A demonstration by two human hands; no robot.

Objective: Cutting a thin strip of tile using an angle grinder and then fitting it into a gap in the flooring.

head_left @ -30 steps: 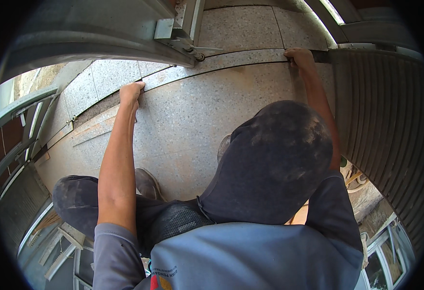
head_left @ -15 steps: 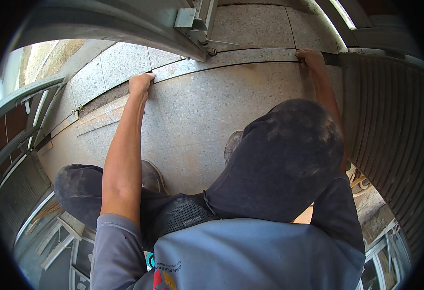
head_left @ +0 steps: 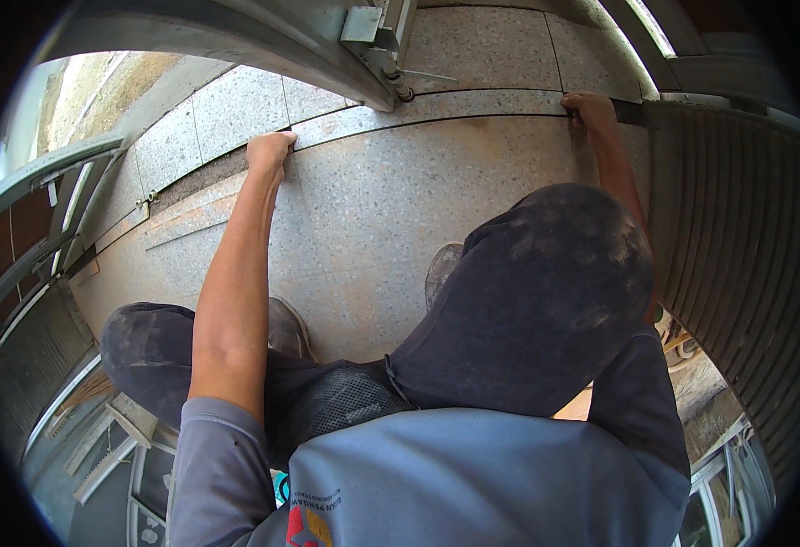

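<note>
A long, narrow strip of grey speckled tile (head_left: 436,108) lies along the slot between the floor tiles and the tiles beyond them. At its left end my left hand (head_left: 269,153) has its fingers closed around the edge, thumb on top. Its far right end is held by my right hand (head_left: 592,109), with the fingers curled at the end and partly hidden. Left of my left hand, the slot is bare and shows a rough, dark bed (head_left: 201,179). Nearer to me, a loose thin strip (head_left: 186,234) rests on the floor tiles (head_left: 354,219).
A metal post (head_left: 272,50) with a bracket stands close beyond the strip. A ribbed grey shutter panel (head_left: 737,255) rises at the right. Metal frames (head_left: 49,214) stand at the left, and more lie behind me. My knees and shoes are near the strip.
The view has shifted very slightly. Both hands keep their hold on the ends of the tile strip, with no clear movement of the strip against the floor.
</note>
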